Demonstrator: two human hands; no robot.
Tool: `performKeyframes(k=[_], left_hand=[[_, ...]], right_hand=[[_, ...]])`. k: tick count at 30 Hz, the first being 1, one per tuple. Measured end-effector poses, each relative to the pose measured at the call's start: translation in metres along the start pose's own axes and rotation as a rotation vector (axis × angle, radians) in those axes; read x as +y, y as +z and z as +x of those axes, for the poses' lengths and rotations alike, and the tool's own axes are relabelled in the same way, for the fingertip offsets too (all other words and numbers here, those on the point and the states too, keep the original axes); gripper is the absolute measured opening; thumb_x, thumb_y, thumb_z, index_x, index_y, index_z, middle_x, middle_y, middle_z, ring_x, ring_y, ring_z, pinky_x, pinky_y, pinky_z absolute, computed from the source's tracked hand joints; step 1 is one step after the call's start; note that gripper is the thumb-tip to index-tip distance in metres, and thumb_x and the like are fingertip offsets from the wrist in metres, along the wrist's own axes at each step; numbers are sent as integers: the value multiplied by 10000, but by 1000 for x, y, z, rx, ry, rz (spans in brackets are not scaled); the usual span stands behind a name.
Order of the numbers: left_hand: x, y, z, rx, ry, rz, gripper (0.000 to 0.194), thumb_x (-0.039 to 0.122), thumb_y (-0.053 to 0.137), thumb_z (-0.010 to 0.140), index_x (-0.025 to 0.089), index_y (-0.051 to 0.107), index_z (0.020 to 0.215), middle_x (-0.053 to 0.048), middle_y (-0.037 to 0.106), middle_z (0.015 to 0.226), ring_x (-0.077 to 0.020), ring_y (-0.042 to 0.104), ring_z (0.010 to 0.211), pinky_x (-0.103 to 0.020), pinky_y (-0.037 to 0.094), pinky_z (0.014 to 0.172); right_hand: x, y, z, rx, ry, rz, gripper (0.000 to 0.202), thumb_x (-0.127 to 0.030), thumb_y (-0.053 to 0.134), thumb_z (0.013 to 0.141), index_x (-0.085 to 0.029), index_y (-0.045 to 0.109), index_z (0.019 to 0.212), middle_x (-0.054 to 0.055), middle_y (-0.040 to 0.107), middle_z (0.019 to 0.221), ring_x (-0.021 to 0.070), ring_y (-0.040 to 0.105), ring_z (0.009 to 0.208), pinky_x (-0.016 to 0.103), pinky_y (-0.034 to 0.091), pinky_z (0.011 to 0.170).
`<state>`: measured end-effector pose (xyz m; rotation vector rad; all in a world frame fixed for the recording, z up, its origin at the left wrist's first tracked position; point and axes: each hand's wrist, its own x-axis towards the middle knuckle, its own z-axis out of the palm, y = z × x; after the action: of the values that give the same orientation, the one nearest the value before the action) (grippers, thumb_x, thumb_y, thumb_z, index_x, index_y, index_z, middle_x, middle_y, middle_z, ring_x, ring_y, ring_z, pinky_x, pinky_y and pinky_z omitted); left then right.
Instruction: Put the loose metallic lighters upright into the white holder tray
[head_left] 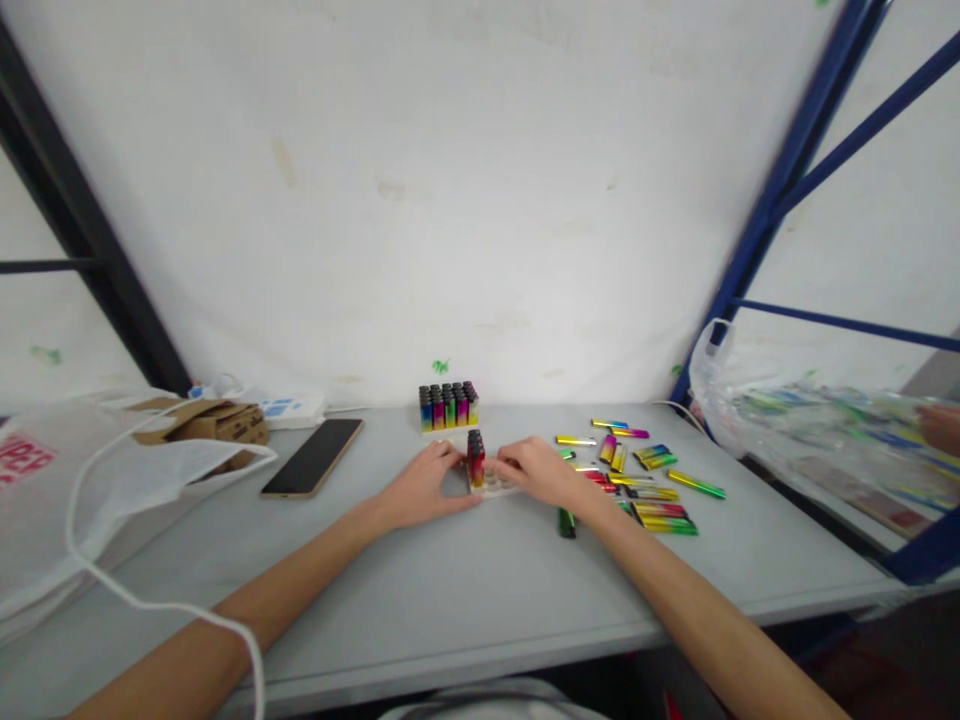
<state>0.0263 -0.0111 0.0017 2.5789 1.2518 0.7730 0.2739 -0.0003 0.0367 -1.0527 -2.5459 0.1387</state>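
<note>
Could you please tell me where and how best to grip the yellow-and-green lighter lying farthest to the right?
I'd grip the yellow-and-green lighter around its middle, coming from above with the right hand, fingers on its two long edges. It lies flat and slim, apart from the other loose lighters, so both edges look free.

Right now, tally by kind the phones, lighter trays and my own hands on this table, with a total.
Phone: 1
Lighter trays: 2 (rear tray, front tray)
Your hands: 2 (left hand, right hand)
Total: 5
</note>
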Motion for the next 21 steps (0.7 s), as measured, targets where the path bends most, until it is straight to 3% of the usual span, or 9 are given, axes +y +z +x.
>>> performKeyframes(k=[2, 5, 8, 11, 15, 18, 21], left_hand=[[-1, 0, 0, -7, -6, 7, 514, 607, 764, 806, 180, 718, 1090, -102, 677, 1055, -315, 656, 1013, -437, 533, 946], [-2, 1, 1, -16, -7, 13, 531, 620, 755, 807, 165, 718, 1079, -113, 676, 1057, -315, 660, 1012, -434, 540, 951], [-4, 2, 1, -16, -1, 12, 539, 633, 745, 812, 167, 716, 1081, -118, 677, 1067, -310, 659, 1010, -430, 543, 948], [-5, 2, 1, -11, 2, 15, 545, 642, 743, 809, 168, 715, 1076, -118, 678, 1064, -311, 660, 1004, -434, 544, 948], [-4, 2, 0, -12, -8, 24, 530, 637, 742, 808, 171, 713, 1058, -118, 680, 1059, -313, 661, 1008, -433, 543, 952], [-2, 1, 0, -11, -11, 25, 530, 638, 743, 807, 178, 712, 1067, -114, 684, 1060, -311, 665, 1007, -428, 544, 954], [0, -1, 0, -19, -14, 30, 534, 635, 742, 807, 173, 718, 1075, -119, 687, 1067, -318, 671, 1012, -426, 543, 951]], right_hand=[[22, -7, -4, 101, 67, -35, 503, -437, 419, 1116, -165, 725, 824, 62, 716, 754, 169, 623, 692, 274, 408, 702], [68, -21, -16, 163, 199, -130, 281, -249, 494, 1077, -134, 750, 1061, 129, 751, 1040, 214, 677, 959, 297, 457, 898], [111, -31, -32, 54, 334, -207, 293, -121, 601, 965, -107, 730, 1228, 178, 714, 1253, 253, 656, 1171, 320, 437, 1048], [135, -35, -43, -65, 427, -248, 297, -129, 663, 909, -121, 761, 1189, 176, 729, 1256, 288, 666, 1185, 323, 458, 1027], [137, -33, -45, -99, 488, -253, 139, -213, 707, 896, -152, 771, 1002, 157, 782, 1073, 290, 724, 1007, 308, 496, 855], [126, -32, -39, 46, 494, -84, 190, -258, 637, 957, -171, 677, 1121, 104, 791, 913, 236, 724, 837, 287, 485, 746], [109, -33, -32, 188, 400, 174, 199, -354, 563, 1001, -193, 638, 1091, 22, 739, 709, 192, 675, 641, 274, 468, 656]])
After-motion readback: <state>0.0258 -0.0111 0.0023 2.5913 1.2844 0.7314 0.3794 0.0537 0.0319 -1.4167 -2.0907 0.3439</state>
